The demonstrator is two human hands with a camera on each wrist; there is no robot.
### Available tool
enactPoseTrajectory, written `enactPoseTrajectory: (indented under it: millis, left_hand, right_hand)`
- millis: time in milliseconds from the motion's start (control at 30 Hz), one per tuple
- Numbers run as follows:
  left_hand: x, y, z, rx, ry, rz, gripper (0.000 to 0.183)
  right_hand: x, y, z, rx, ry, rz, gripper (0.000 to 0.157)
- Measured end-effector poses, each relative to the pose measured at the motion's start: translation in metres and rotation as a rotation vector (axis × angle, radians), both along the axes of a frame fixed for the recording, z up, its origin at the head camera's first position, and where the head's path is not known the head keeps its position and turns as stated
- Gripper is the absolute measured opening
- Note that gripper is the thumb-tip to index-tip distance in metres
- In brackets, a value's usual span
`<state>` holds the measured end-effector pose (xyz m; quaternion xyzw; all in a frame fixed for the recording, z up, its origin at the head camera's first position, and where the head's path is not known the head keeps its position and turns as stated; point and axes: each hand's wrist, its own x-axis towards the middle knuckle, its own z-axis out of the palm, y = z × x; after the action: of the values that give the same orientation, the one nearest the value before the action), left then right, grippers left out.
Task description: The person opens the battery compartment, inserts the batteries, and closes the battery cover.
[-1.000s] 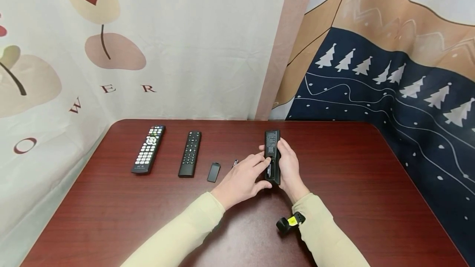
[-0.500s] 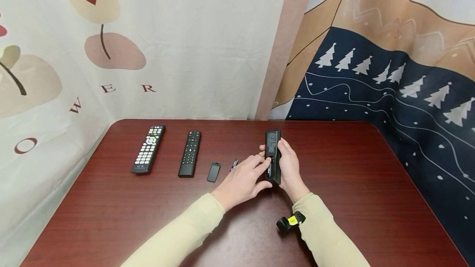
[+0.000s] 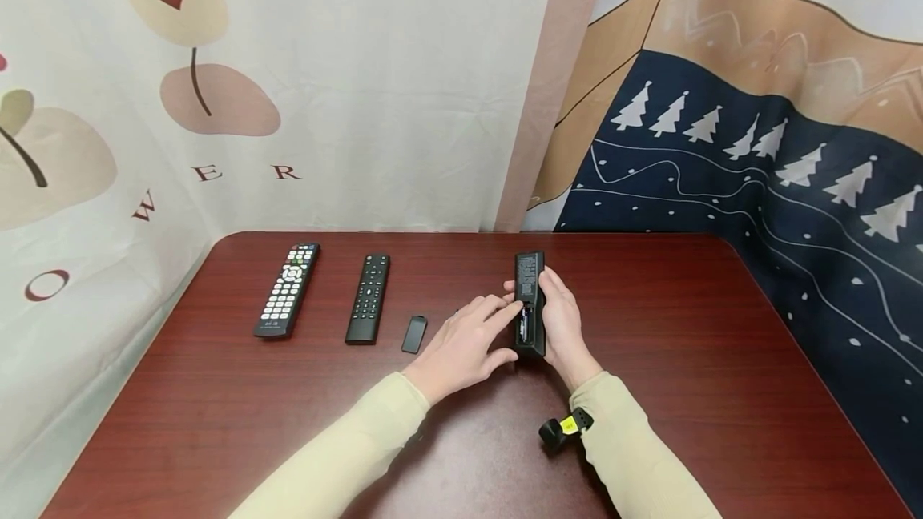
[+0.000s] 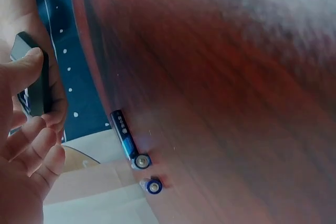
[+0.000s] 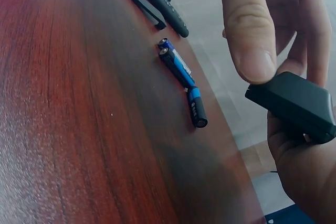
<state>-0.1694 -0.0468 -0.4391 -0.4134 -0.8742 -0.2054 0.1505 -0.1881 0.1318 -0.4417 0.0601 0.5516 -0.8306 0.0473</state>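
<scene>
Since half a second ago, the left hand [image 3: 461,349] has slid slightly away from the black battery-powered remote [image 3: 530,277], so more of the silver battery [image 3: 524,323] in its open battery compartment [image 3: 537,335] shows. That remote is held over the wood-grain tabletop [image 3: 671,375], its back and printed label facing up, and serves as the landmark here.

The right hand [image 3: 562,323] grips it along its right side, fingers and thumb curled round the casing. The left hand comes from its left side, gripping nothing: fingers loosely extended, index fingertip at the compartment's upper left edge, thumb apart from the index finger, near the lower end. Whether the index finger presses cannot be told.

Left of the held remote, mostly hidden by the left hand in the head view, lie three loose batteries [image 5: 177,68]; the right wrist view shows two side by side and one end to end with them. Farther left of it come the black battery cover [image 3: 414,335], then the slim black remote [image 3: 368,299], then the white-buttoned remote [image 3: 288,291], these two buttons up. Beyond it hang a pale printed curtain [image 3: 404,102] and, to its right, a mountain-and-tree print cloth [image 3: 710,158].
</scene>
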Motion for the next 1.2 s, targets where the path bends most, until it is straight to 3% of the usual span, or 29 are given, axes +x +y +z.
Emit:
enactPoseTrajectory:
  millis: [300, 500, 800, 1200]
  left_hand:
    - [-0.009, -0.01, 0.0, 0.067, -0.045, 0.027, 0.065]
    - [-0.013, -0.017, -0.001, 0.031, -0.053, 0.073, 0.067]
    - [-0.017, -0.027, -0.002, -0.017, -0.141, 0.134, 0.063]
    - [-0.023, -0.038, -0.002, -0.079, -0.167, 0.148, 0.067]
  right_hand:
    - [0.0, 0.002, 0.001, -0.022, 0.0, 0.008, 0.041]
    - [0.001, 0.003, 0.0, -0.039, -0.003, 0.018, 0.04]
    - [0.002, 0.005, -0.001, -0.028, -0.018, 0.026, 0.041]
    - [0.002, 0.006, -0.002, -0.034, -0.029, 0.023, 0.041]
